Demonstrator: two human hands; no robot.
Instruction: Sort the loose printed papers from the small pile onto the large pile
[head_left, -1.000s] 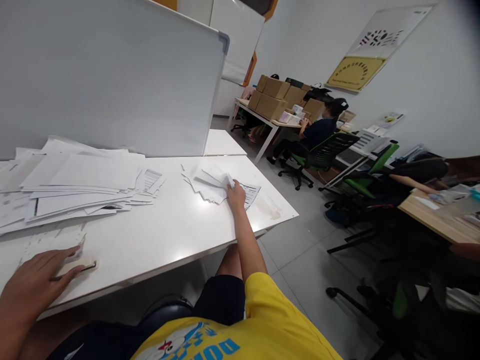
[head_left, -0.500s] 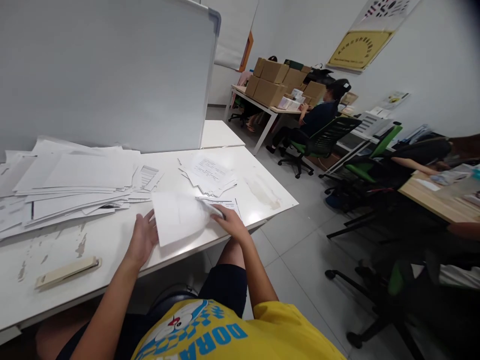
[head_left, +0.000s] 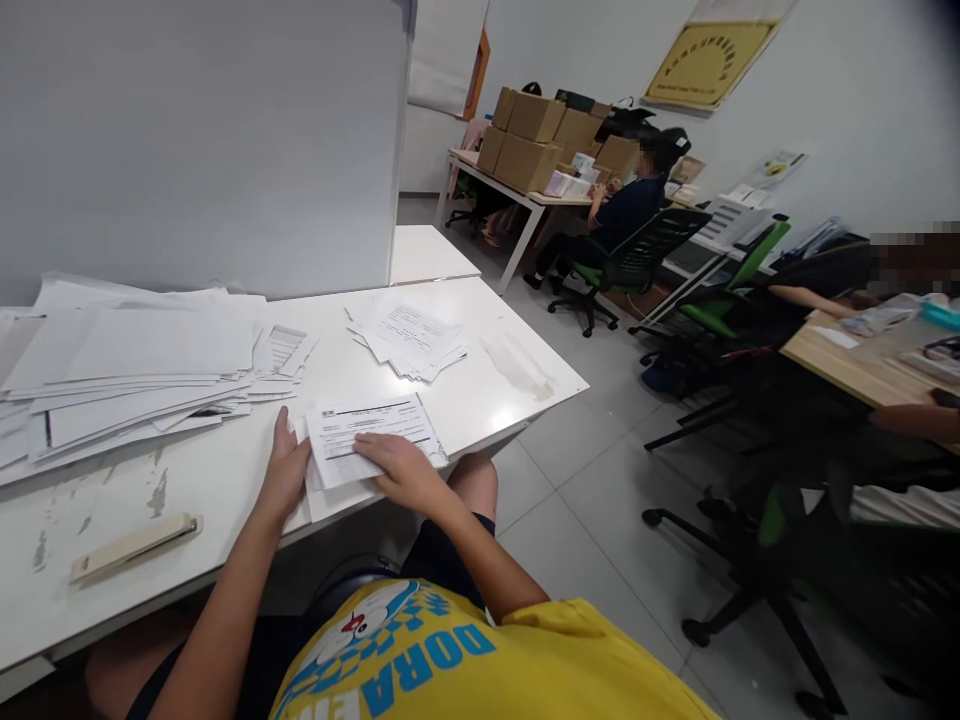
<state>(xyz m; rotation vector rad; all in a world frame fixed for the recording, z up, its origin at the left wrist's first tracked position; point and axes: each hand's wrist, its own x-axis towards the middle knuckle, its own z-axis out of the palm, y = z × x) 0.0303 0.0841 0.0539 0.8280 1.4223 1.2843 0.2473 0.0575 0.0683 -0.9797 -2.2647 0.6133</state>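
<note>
White desk: two hands, one printed form.

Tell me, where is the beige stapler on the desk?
The beige stapler lies flat near the front edge of the white desk, left of the person's left hand and apart from it, below the big paper pile.

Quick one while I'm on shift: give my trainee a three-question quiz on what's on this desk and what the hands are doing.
1. True or false: the right hand lies flat on the printed sheet.
2. Which lies nearest the left hand? A) stapler B) printed sheet C) cardboard boxes
3. Fill in: the small paper pile lies on the ___ table.

Key
1. True
2. B; the hand touches the sheet's left edge.
3. White
</note>
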